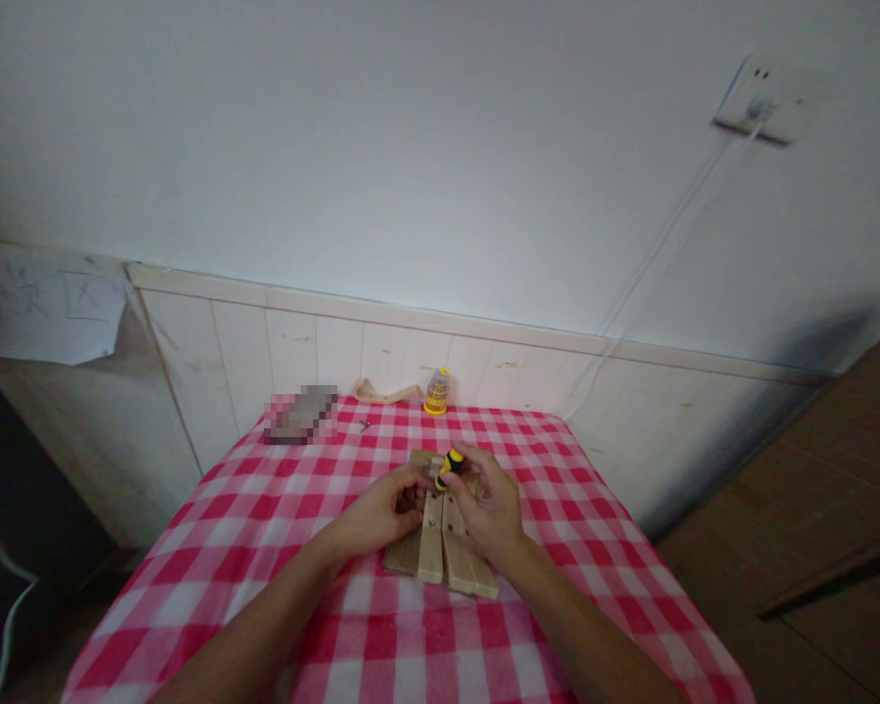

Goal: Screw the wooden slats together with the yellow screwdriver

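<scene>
My right hand (493,499) is closed round a yellow and black screwdriver (451,462), which tilts down toward some wooden strips. Two pale wooden strips (431,548) lie side by side with dark screw heads or holes along them, spreading apart slightly toward me. They rest on a brown board (402,555). My left hand (385,504) is at the left of the strips, its fingers curled in near the screwdriver's lower end. Whatever its fingertips pinch, if anything, is hidden. The screwdriver's tip cannot be made out.
A red and white checked cloth (381,645) covers the table. At the back stand a yellow container with a clear top (437,393) and a beige strap-like strip (385,393). A small metal piece (365,426) lies near a blurred-out flat object (302,415). A white wall (440,196) rises behind.
</scene>
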A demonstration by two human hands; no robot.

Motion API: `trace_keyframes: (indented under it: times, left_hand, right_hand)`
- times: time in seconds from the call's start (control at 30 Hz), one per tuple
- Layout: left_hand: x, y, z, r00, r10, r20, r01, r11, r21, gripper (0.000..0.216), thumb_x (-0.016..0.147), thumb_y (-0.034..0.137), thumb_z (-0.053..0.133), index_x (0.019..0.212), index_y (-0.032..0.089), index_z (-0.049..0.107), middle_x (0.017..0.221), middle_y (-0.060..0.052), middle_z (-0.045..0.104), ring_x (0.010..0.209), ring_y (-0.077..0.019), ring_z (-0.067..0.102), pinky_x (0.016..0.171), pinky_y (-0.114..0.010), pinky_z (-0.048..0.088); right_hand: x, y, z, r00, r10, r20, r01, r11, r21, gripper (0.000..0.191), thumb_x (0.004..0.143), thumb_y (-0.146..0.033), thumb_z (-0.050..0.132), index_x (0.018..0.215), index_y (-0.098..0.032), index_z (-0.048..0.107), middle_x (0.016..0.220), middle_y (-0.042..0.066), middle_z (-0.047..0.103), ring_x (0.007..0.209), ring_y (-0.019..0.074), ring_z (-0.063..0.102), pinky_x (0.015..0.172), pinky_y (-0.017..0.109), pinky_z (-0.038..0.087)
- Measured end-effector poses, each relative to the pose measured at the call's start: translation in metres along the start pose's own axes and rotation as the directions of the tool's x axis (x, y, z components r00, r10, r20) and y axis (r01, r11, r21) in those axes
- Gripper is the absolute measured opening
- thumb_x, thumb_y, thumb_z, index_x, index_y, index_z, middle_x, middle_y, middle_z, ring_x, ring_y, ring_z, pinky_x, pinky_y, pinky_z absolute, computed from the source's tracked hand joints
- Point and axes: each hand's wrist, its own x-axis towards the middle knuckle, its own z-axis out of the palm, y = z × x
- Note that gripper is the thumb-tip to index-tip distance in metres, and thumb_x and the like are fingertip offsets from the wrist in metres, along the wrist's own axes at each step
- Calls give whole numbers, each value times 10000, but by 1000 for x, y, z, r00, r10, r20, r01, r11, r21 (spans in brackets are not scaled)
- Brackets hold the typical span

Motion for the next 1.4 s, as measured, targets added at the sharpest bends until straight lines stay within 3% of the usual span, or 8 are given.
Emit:
trace_keyframes:
  times: [0.33,0.73,0.97,1.4]
  left_hand:
    - [-1,1,-1,1000,-15,0,15,1000,-1,369,655,38,545,1003,150,601,917,-20,514,839,-164,509,746,-284,407]
    - [-1,-1,0,1000,-10,-3,10,1000,2,371,670,33,562,1017,157,609,910,-16,510,839,-162,507,742,-280,413]
    - [0,-5,-1,1000,-4,7,4,1000,-26,390,677,62,583,1054,156,612,911,-19,525,837,-168,517,734,-279,415]
    - [-1,2,-1,1000,-27,10,27,999,-31,373,682,69,578,1045,155,594,889,-12,511,796,-155,506,707,-271,402]
  right_hand:
    - [-2,10,8,993,23,-117,-16,998,62,263,802,-238,762,1047,-241,666,876,23,726,781,184,705,712,312,583]
    - [-1,12,7,992,33,-123,-23,996,84,285,791,-259,786,1034,-245,640,856,11,711,752,175,700,687,301,579]
    - [-2,7,0,999,-13,-43,16,998,64,297,850,-179,672,1130,-254,607,998,60,719,896,208,729,789,358,606]
    - [-1,11,4,990,107,-96,-97,989,110,281,802,-259,757,1045,-252,619,917,30,725,827,200,733,742,344,614]
